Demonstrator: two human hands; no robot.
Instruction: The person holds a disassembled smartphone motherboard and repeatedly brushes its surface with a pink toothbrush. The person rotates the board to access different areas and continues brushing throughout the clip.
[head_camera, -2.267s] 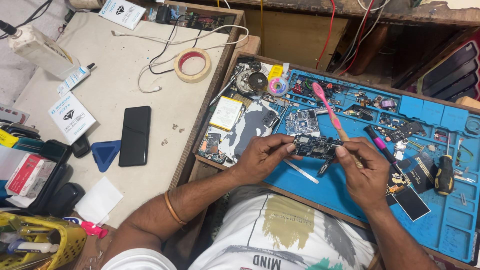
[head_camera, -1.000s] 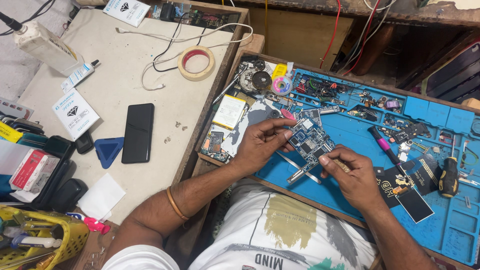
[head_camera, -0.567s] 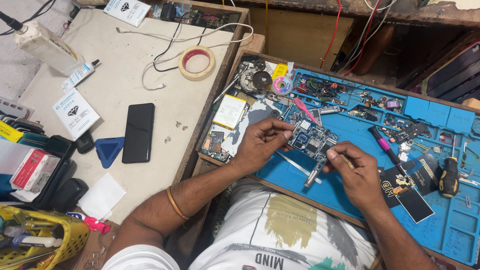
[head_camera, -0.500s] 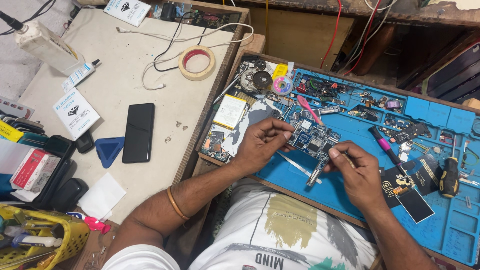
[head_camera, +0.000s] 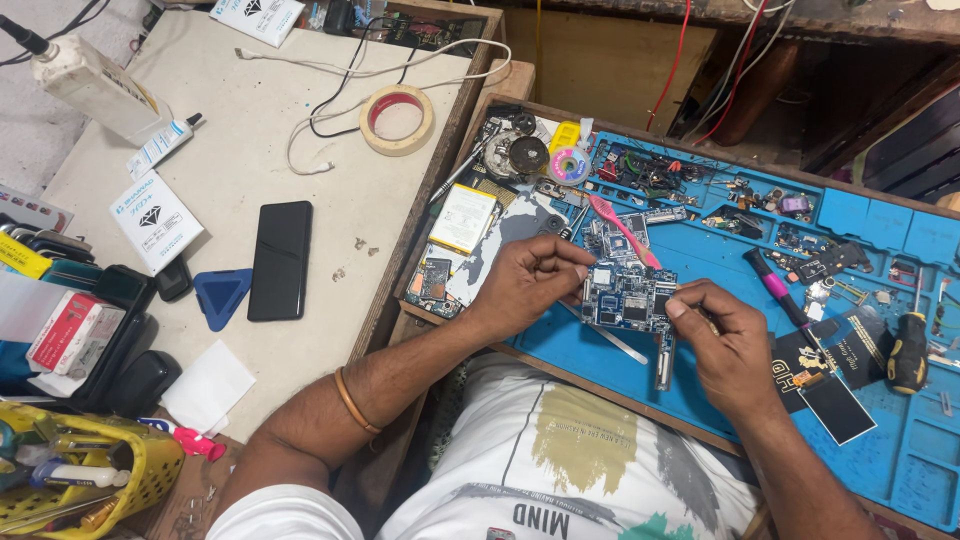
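Both hands, left (head_camera: 528, 282) and right (head_camera: 725, 340), pinch the flat blue circuit board (head_camera: 628, 297) over the rubbery blue mat (head_camera: 900, 460); it now sits level.

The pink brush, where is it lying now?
In the head view, the pink brush lies on the blue mat, just above the circuit board held between both hands.

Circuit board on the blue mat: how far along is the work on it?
Done: the circuit board is out, bare on the blue mat. In hand: left hand steadies it; right hand works its edge, tool hidden. Left: loose parts remain scattered.
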